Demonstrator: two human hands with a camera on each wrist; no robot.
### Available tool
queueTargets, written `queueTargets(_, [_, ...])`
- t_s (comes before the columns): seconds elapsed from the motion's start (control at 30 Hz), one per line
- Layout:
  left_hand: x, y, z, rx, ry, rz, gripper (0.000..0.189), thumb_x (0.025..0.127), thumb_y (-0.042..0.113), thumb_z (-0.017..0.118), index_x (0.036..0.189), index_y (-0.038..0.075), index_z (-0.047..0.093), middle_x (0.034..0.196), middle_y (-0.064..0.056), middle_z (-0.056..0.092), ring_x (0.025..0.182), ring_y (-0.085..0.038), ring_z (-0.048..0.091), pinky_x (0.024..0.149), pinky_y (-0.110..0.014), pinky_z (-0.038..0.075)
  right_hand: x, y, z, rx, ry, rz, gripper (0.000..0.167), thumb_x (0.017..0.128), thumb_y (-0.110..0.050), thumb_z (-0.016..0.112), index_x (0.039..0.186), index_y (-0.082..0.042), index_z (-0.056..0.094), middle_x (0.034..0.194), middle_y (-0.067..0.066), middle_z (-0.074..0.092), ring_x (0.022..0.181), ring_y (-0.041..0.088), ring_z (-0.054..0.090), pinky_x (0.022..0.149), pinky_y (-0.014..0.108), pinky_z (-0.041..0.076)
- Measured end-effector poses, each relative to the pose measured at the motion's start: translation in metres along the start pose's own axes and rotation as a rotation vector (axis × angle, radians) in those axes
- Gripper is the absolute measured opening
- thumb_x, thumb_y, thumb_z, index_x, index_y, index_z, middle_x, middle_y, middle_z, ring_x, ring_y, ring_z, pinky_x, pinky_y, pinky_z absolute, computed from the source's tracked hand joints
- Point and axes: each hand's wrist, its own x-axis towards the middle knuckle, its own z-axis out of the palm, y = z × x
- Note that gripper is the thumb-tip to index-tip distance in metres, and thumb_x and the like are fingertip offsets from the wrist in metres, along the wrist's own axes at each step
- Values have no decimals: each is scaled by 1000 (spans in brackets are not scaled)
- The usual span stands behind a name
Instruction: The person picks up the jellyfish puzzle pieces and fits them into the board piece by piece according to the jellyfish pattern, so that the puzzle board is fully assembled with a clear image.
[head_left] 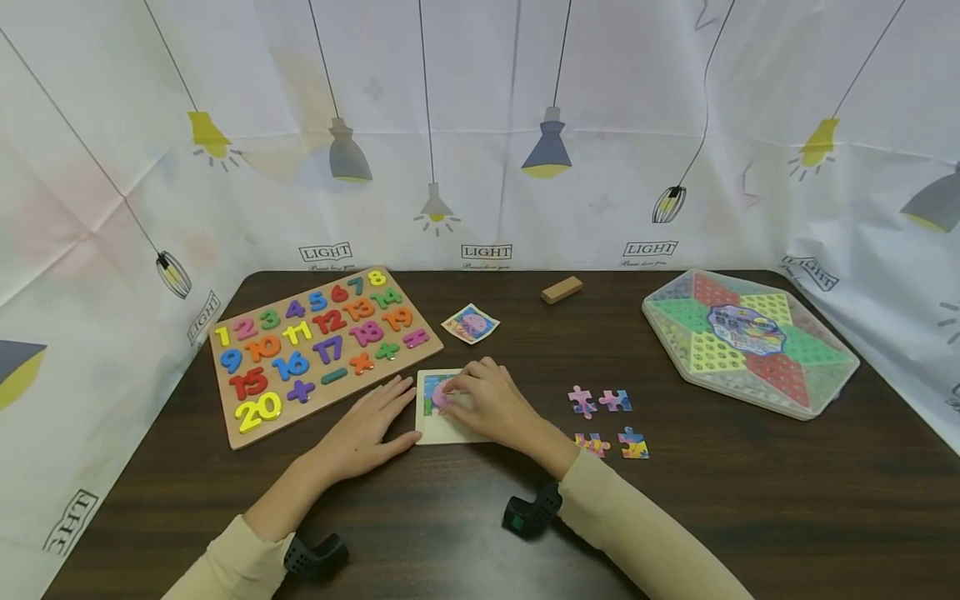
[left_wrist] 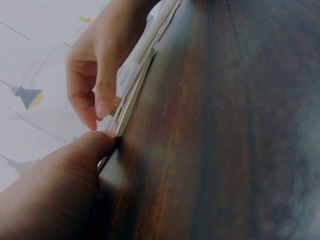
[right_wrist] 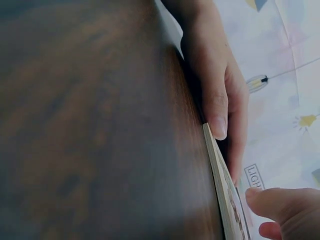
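Note:
A small jigsaw tray (head_left: 450,432) with a pale frame lies on the table, part of its pink and blue picture (head_left: 433,392) showing at the left. My left hand (head_left: 367,429) lies flat beside it, fingers extended, the thumb touching the tray's left edge (left_wrist: 119,131). Over the tray, my right hand (head_left: 491,404) has its thumb and fingers bent down at the picture; I cannot tell whether a puzzle piece is between them. That hand hides the tray's right part. To its right lie several loose jigsaw pieces (head_left: 633,443).
A wooden number board (head_left: 330,396) with coloured numerals lies at the left. Behind the tray are a small picture card (head_left: 470,323) and a wooden block (head_left: 562,290). A hexagonal game box (head_left: 750,342) sits at the right. A printed white curtain (head_left: 480,125) hangs behind the table.

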Motion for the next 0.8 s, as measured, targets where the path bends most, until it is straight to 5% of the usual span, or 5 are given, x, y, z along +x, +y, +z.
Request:
queueTargets(0.33, [1, 1, 0, 0, -13, -13, 70, 90, 53, 46, 143, 8, 33, 149, -6, 24, 138, -22, 14, 109, -45, 17, -19, 15, -23, -4, -79, 17, 26, 79, -24, 72, 101, -11, 68, 97, 2, 59, 89, 18, 48, 75, 36, 42])
queueTargets(0.8, [0, 1, 1, -24, -5, -13, 71, 90, 55, 44, 143, 8, 33, 149, -6, 24, 138, -23, 15, 109, -46, 16, -51, 49, -54, 3, -87, 87, 35, 80, -20, 72, 111, -5, 63, 105, 7, 59, 95, 24, 47, 82, 42, 42])
